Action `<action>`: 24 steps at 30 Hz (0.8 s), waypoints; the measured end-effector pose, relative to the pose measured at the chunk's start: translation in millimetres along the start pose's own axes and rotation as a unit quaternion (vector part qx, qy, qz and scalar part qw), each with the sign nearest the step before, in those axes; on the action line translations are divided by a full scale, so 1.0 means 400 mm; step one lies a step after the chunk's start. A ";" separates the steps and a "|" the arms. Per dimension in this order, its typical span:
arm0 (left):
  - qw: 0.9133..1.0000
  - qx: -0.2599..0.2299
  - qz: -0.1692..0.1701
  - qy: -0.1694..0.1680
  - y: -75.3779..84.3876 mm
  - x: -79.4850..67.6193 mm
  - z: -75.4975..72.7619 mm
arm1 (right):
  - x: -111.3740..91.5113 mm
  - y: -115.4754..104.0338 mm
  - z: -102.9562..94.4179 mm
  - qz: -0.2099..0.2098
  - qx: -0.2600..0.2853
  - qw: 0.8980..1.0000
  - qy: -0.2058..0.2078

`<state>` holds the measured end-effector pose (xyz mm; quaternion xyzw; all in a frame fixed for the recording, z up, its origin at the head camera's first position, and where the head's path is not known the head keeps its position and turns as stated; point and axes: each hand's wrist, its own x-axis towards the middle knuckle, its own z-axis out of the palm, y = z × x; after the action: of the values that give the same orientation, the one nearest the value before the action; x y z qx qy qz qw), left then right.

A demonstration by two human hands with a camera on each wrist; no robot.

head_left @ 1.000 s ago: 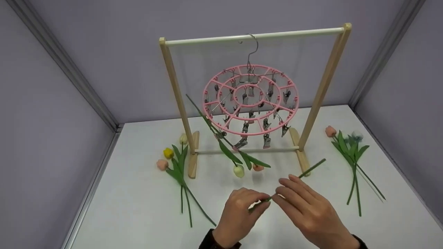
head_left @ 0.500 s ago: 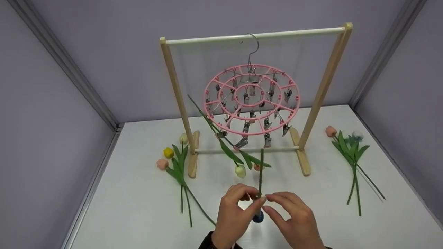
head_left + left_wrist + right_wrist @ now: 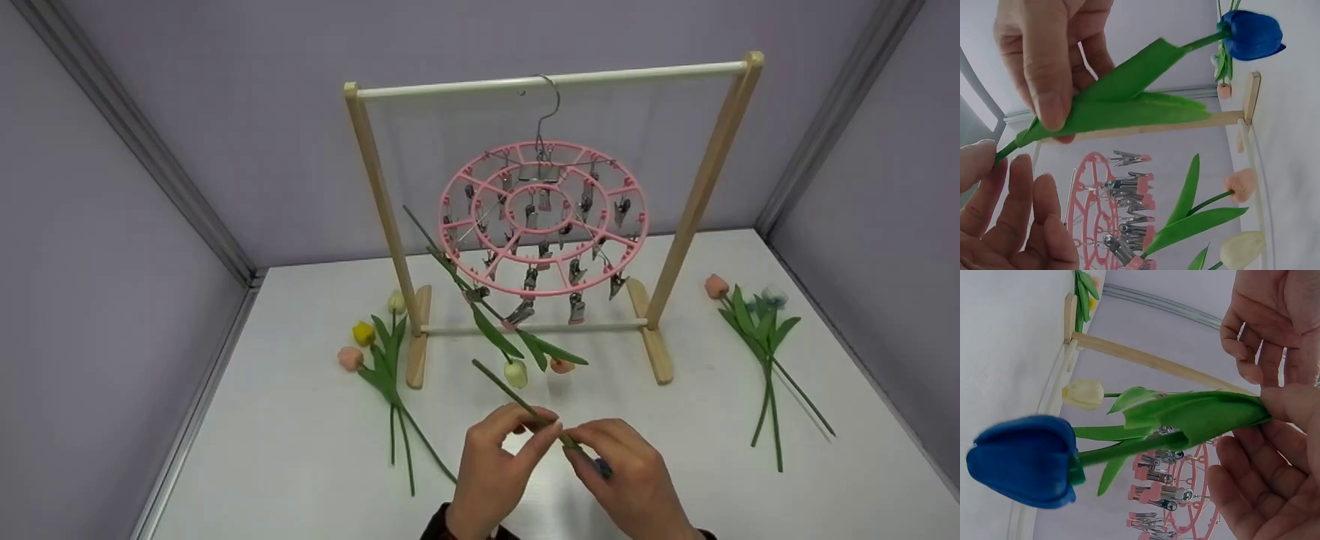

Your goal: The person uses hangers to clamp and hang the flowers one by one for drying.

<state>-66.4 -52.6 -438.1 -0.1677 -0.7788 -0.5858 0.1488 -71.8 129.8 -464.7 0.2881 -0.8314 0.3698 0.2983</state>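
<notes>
A blue tulip with green leaves is held between both hands; its blue bloom point(image 3: 1022, 461) shows large in the right wrist view and also the left. My left hand point(image 3: 499, 469) pinches the green stem point(image 3: 514, 391) between thumb and fingers. Just below the leaves, my right hand point(image 3: 630, 472) pinches the same tulip, its thumb over the leaf base point(image 3: 1241, 410). From the head the bloom is mostly hidden by the right hand. Behind the hands hangs a pink round clip hanger point(image 3: 555, 292) with several metal clips. A white tulip point(image 3: 515, 373) and an orange tulip point(image 3: 562, 365) hang bloom-down from it.
The hanger hooks onto the white rail point(image 3: 450, 87) of a wooden stand point(image 3: 697, 191). At left on the white table point(image 3: 262, 450) lie tulips with a yellow bloom point(image 3: 364, 334), a white one and a pink one. More tulips point(image 3: 765, 330) lie at right. Walls enclose the back and sides.
The held tulip has turned, its stem end swinging from upper right through upright to upper left. My right hand, with straighter fingers a second ago, now pinches it near the leaves.
</notes>
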 end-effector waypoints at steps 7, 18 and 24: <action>0.998 -0.028 0.054 0.010 0.004 0.008 -0.029 | 0.015 0.024 -0.022 0.000 0.066 0.996 -0.062; 0.997 -0.005 0.070 0.037 -0.002 0.053 -0.050 | 0.181 0.162 -0.070 0.147 0.076 0.986 -0.034; 0.996 0.010 0.069 0.061 -0.002 0.104 -0.056 | 0.271 0.238 -0.038 0.213 0.086 0.968 -0.104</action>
<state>-103.5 -70.6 -414.9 -0.1838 -0.7608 -0.5751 0.2380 -205.0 167.1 -421.7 0.1658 -0.8649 0.4633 0.0989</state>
